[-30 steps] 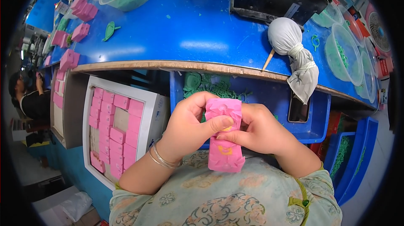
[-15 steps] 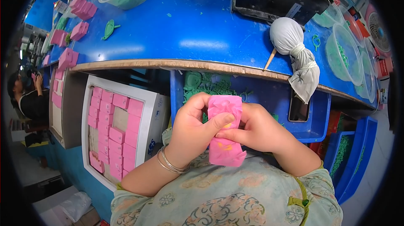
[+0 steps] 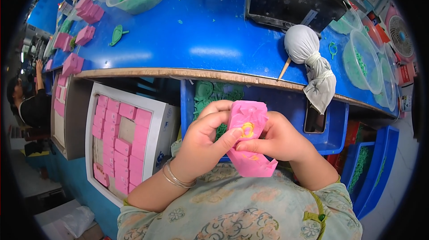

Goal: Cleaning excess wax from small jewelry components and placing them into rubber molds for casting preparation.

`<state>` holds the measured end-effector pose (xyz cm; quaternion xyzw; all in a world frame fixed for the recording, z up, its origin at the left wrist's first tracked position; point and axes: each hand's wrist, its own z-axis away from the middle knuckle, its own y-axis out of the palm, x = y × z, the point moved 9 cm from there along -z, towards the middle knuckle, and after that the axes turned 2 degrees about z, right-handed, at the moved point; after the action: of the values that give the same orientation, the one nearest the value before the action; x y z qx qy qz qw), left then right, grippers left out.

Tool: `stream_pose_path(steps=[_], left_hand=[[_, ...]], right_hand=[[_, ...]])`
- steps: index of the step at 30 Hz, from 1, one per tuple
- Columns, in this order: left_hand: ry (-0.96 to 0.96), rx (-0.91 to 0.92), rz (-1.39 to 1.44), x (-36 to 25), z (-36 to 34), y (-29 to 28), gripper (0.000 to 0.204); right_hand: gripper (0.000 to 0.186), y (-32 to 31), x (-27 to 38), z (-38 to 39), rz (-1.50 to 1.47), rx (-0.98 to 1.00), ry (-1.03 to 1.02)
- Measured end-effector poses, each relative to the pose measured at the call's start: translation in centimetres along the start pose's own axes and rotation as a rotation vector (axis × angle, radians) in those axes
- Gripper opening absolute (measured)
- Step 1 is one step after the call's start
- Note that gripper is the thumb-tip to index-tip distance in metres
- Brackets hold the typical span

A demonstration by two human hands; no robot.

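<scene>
A pink rubber mold (image 3: 251, 114), bent open at its middle into two joined parts, is held in front of my chest. Its upper face shows a yellow ring-shaped mark, and a smaller yellow mark shows on the lower part. My left hand (image 3: 206, 136) grips the left edge, thumb pressed beside the yellow ring. My right hand (image 3: 282, 138) holds it from the right, thumb across the fold; its other fingers are mostly hidden behind the mold. Just beyond the hands, a blue drawer (image 3: 272, 93) holds many green ring-shaped pieces (image 3: 214, 92).
On the blue table (image 3: 178, 39) lie a tied white cloth pouch (image 3: 301, 45), a wooden stick (image 3: 284, 69), a green piece (image 3: 117, 34) and see-through bowls (image 3: 147, 1). A phone (image 3: 315, 120) rests in the drawer. Pink molds fill a white box (image 3: 91, 150) at left. Another person (image 3: 33, 101) sits far left.
The mold has tilted and shifted slightly right, its lower part swinging right. My left thumb has slid down off the yellow ring, which now shows. Both hands still grip the mold.
</scene>
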<state>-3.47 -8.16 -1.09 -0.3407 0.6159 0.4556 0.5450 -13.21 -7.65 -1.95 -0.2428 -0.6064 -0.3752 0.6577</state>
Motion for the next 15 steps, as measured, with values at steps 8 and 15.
stream_pose_path(steps=[8, 15], left_hand=[[-0.131, -0.041, 0.314, 1.0, 0.5, 0.2, 0.032], [-0.228, -0.109, 0.539, 1.5, 0.0, 0.2, 0.042]], right_hand=[[0.023, -2.6, 2.1, 1.0, 0.54, -0.364, -0.111], [0.026, -2.1, 4.8, 2.1, 0.334, -0.428, -0.396]])
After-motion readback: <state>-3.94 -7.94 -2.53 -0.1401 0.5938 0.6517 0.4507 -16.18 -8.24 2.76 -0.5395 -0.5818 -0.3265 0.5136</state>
